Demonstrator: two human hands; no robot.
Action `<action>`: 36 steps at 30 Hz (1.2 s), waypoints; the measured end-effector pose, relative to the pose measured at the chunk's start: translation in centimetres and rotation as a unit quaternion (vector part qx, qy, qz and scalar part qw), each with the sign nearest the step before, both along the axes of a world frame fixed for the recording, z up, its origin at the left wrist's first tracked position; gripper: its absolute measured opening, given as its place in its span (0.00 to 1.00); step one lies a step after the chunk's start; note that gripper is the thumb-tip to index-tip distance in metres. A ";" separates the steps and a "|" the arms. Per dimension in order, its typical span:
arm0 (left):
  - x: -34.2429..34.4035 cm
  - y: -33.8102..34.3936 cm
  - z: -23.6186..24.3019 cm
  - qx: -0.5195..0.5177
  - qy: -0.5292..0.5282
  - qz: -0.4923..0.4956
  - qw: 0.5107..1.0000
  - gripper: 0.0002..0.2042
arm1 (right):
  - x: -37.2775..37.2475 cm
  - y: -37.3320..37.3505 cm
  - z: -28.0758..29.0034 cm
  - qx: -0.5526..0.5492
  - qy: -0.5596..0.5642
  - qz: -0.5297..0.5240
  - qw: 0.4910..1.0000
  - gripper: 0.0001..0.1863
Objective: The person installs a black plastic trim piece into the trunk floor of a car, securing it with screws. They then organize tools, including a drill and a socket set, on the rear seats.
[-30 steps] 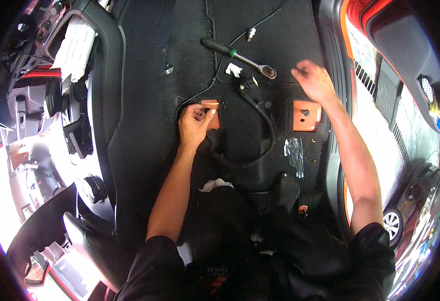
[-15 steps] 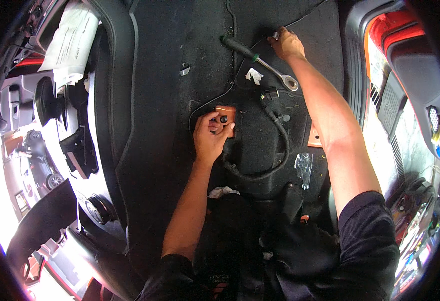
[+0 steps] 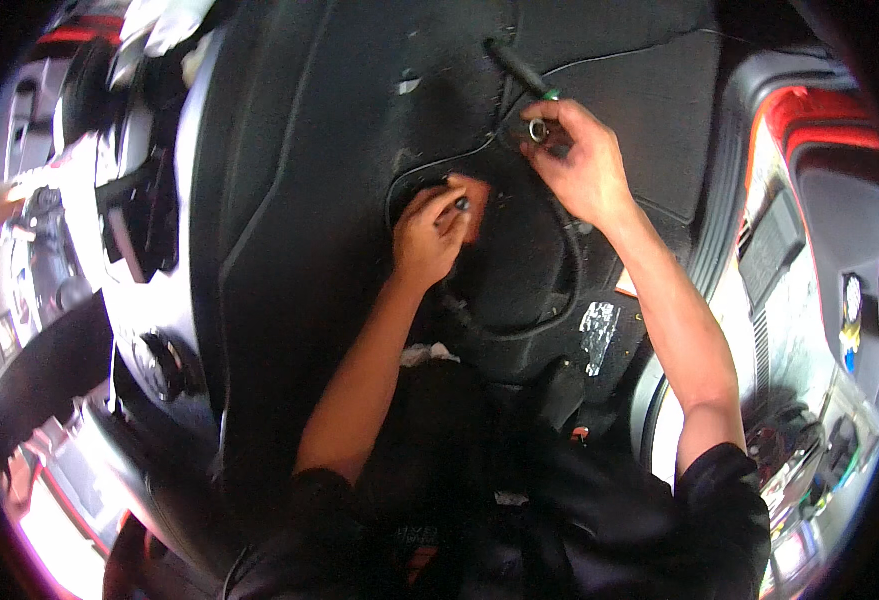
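My left hand [image 3: 427, 238] pinches a dark, round-headed bolt [image 3: 462, 204] in its fingertips, over an orange metal plate [image 3: 477, 190] set in the black carpet. Whether the bolt sits in the plate cannot be seen. My right hand [image 3: 587, 165], ahead and to the right, grips a short metal socket [image 3: 537, 130], its open end showing. Beyond that hand lies a ratchet with a dark handle [image 3: 519, 70]; its head is hidden behind the hand.
A dark cable harness [image 3: 571, 275] curves over the carpet right of the plate. A thin wire [image 3: 649, 50] crosses farther ahead. Clear plastic scrap [image 3: 599, 335] lies nearer me, and crumpled white paper [image 3: 429, 353] is by my legs. A door sill [image 3: 724, 215] bounds the right.
My right hand has come back from the far carpet toward my left hand, bringing the socket. My left hand stays at the plate, its fingers drawn closer around the bolt. The view has shifted.
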State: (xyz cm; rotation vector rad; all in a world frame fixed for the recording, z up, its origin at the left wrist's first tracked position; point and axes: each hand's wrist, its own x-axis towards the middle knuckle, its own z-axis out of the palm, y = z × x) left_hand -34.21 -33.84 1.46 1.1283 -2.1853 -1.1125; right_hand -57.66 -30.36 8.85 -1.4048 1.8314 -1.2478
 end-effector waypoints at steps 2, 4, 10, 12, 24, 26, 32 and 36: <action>-0.1 0.4 0.2 0.007 -0.008 0.030 0.999 0.19 | 2.0 1.0 0.0 0.032 -0.013 0.049 0.998 0.18; -0.1 0.3 -0.1 0.042 -0.003 0.053 0.998 0.17 | 3.9 1.6 -0.1 0.039 -0.001 0.077 0.996 0.18; -0.1 0.2 -1.0 0.020 0.059 0.085 0.994 0.12 | 6.1 1.7 -1.4 0.064 0.006 0.176 0.982 0.27; 0.1 0.2 -1.1 0.033 0.065 0.074 0.995 0.12 | 6.1 1.6 -1.7 0.068 0.043 0.195 0.978 0.28; -0.2 0.4 -0.6 0.038 0.026 0.095 0.994 0.17 | 7.5 1.1 -0.3 0.106 0.259 0.237 0.930 0.19; -0.2 0.4 -0.4 0.044 0.009 0.103 0.994 0.19 | 7.8 0.4 -0.6 0.113 0.308 0.219 0.919 0.14; -0.3 0.5 -0.5 0.009 0.025 0.096 0.995 0.14 | 7.9 0.2 -1.6 0.134 0.404 0.203 0.882 0.14; -0.5 0.5 -0.5 0.025 0.006 0.104 0.994 0.13 | 8.1 0.4 -0.4 0.097 0.394 0.191 0.894 0.12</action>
